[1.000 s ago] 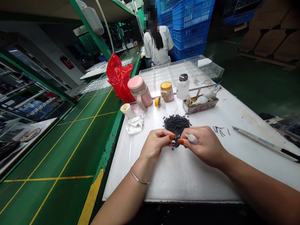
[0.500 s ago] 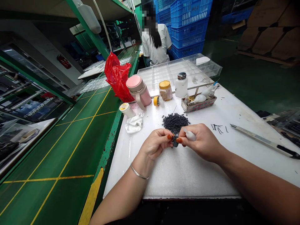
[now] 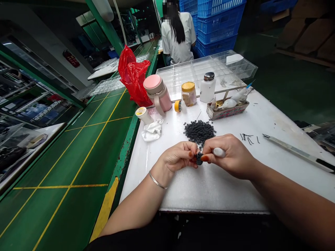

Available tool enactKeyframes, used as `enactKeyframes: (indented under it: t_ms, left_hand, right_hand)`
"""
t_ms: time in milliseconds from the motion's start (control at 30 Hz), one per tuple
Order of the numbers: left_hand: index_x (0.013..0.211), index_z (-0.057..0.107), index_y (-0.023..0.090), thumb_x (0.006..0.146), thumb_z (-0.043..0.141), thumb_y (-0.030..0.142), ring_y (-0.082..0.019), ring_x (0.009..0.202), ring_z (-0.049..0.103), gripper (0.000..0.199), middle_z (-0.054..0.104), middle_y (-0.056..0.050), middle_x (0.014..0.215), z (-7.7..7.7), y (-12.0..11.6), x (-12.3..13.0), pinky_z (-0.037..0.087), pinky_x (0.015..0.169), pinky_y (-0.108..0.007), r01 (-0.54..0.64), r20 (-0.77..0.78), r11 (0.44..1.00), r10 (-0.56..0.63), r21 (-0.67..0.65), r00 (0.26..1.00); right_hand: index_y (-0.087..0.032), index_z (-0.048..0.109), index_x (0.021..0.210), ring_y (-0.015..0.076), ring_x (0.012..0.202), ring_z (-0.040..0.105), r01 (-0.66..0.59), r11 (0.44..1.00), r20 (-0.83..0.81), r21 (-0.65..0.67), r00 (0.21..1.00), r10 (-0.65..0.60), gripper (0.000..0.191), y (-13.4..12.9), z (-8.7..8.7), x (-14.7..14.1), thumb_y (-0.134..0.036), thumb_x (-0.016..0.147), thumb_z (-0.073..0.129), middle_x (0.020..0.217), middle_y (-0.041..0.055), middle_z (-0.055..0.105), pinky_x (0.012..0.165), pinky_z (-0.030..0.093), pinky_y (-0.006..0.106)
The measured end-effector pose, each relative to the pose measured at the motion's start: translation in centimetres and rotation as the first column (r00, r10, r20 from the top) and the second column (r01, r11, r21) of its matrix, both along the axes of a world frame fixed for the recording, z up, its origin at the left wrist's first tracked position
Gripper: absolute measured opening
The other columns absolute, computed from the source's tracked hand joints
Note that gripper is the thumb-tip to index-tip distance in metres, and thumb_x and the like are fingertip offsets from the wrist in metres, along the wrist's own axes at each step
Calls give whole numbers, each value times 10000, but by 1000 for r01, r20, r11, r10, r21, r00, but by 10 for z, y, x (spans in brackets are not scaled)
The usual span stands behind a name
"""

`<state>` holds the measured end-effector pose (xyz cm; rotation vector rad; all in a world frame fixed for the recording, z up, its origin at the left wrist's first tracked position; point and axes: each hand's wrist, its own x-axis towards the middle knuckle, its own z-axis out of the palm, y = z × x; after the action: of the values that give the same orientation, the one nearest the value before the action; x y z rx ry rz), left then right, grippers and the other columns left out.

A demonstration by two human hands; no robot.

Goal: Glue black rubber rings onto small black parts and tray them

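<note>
A small dark grey part (image 3: 199, 159) is between my two hands, above the white table top, just in front of a pile of small black rings (image 3: 199, 131). The fingertips of my left hand (image 3: 180, 156) pinch it from the left, with the thumb on top. My right hand (image 3: 227, 155) is closed around a white, round-ended tool (image 3: 219, 152), whose blunt end sticks out between thumb and fingers. The right thumb and fingertips also meet the dark part. Where the tool's other end lies, the fingers hide.
Behind the pile stand a pink mug (image 3: 158, 92), a yellow tape roll (image 3: 177, 106), a yellow-lidded jar (image 3: 188, 94), a white pump bottle (image 3: 207, 87) and a tool box (image 3: 227, 111). A pale knife-like tool (image 3: 293, 151) lies right. A co-worker (image 3: 179, 38) sits beyond.
The view has shifted slightly, and both hands appear a little further right. My hands keep hold of the dark part, which appears slightly turned.
</note>
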<state>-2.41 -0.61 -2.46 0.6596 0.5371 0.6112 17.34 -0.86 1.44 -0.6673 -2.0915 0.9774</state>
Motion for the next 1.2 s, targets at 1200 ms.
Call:
enactKeyframes:
  t_ms: [1200]
  left_hand:
    - [612,587,111,503,917,323,-112,585,573,407,564,-17,637,14,1,-2,527,571,-220,-194,-52,974,201,117,978]
  right_hand:
    - [-116,559,571,72,418,405,-386,230,-417,-894,903,-104,180,11,-15,-6,-197,572,720,474,16,503,406,275,181]
